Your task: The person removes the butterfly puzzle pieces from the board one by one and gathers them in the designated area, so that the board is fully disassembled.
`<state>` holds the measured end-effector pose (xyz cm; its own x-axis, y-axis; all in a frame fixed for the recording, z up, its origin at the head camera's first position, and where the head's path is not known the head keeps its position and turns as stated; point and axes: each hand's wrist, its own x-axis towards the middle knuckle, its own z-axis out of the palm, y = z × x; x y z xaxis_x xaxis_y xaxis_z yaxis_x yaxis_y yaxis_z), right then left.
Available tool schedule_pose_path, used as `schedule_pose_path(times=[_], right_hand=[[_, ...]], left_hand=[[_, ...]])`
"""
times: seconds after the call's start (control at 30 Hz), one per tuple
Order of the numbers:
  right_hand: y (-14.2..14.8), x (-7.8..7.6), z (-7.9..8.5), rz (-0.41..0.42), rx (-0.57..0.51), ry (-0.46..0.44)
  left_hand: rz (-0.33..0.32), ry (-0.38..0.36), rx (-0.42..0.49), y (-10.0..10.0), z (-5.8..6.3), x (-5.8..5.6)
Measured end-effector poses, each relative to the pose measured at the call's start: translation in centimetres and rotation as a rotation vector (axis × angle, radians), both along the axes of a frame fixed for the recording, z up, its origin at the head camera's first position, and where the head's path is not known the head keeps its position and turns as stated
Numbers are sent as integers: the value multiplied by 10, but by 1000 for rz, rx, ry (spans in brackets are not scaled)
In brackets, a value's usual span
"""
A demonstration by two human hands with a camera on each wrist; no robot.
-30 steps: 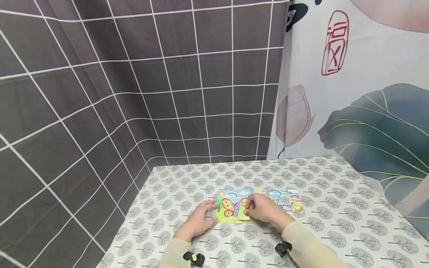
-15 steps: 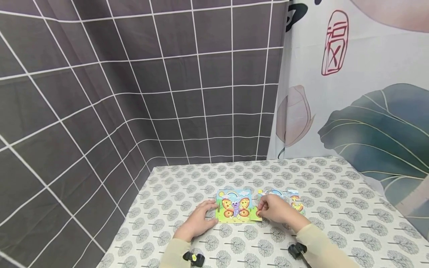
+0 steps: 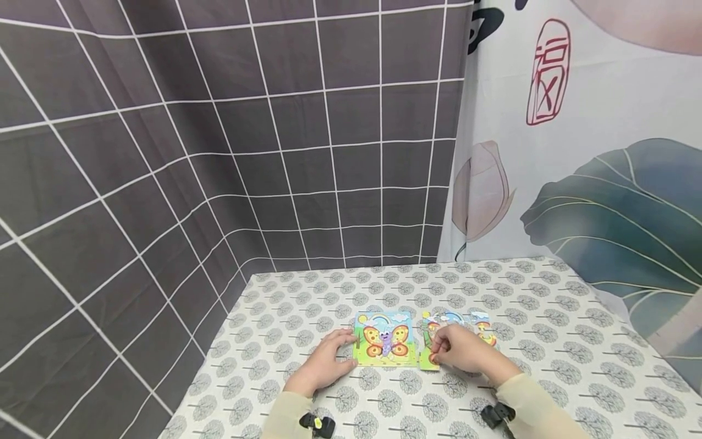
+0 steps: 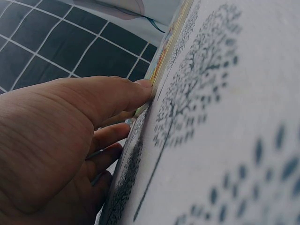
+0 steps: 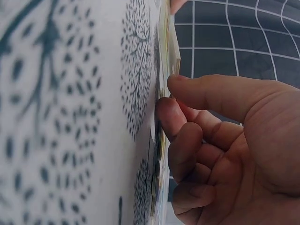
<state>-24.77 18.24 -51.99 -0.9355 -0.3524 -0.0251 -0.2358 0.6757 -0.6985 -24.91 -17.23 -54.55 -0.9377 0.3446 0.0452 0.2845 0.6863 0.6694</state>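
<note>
A square butterfly picture [image 3: 386, 360] lies flat on the table in the head view. My left hand [image 3: 323, 364] rests at its left edge, fingers spread; in the left wrist view the thumb [image 4: 126, 91] touches the edge. To the right of the picture, my right hand [image 3: 466, 349] pinches a green and yellow puzzle piece [image 3: 428, 364] between thumb and fingers. The piece shows edge-on and raised in the right wrist view [image 5: 175, 51]. It stands beside a second butterfly puzzle [image 3: 482, 318] in loose pieces, partly hidden by my right hand.
A tablecloth [image 3: 384, 402] with a tree print covers the table. Behind stands a dark curtain [image 3: 329, 183] with white grid lines, and at the right a pale curtain [image 3: 493, 91] with painted leaves. Both wrists carry small black cameras.
My right hand has carried the puzzle piece rightward, off the lower right of the butterfly picture, toward the loose-piece puzzle. My left hand has stayed in place.
</note>
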Motion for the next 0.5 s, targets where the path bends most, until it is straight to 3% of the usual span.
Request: schedule_pose_path(times=[0.5], right_hand=[[8,5,-1,0,12,10]], left_hand=[[-4,5,-2,0,0,0]])
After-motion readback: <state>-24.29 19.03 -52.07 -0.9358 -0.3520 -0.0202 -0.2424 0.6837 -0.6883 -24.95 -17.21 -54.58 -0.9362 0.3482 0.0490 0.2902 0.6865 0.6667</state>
